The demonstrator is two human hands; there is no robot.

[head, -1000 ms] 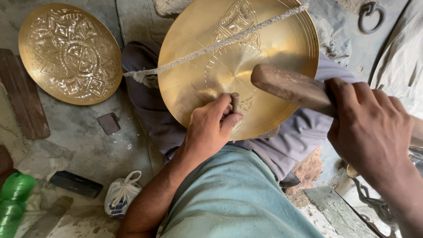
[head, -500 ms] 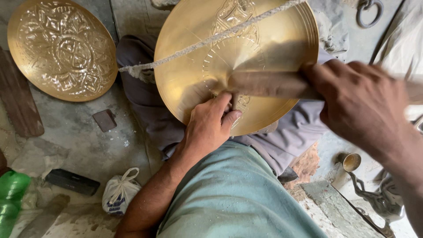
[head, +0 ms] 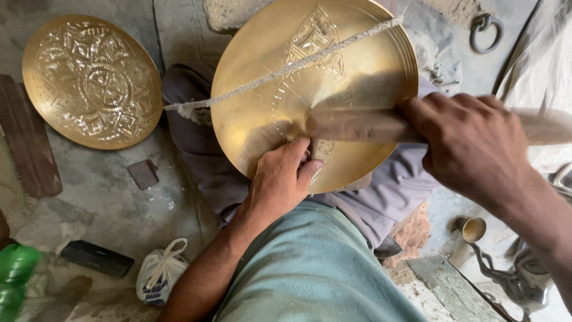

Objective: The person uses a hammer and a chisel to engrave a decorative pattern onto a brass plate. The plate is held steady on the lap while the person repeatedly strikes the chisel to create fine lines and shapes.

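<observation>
Single view, head-mounted, looking steeply down onto lap and floor. Close range: brass plate (head: 310,89) fills upper centre, right hand (head: 471,143) and left hand (head: 280,179) large in frame. Wearer's own torso at bottom edge. Floor (head: 119,209) visible along left side, with a second embossed plate (head: 92,80) near top left corner. No second view for overlap.

Embossed plate (head: 92,81) lies left of lap-held plate (head: 314,89); mallet (head: 357,125) seemingly on it.
</observation>
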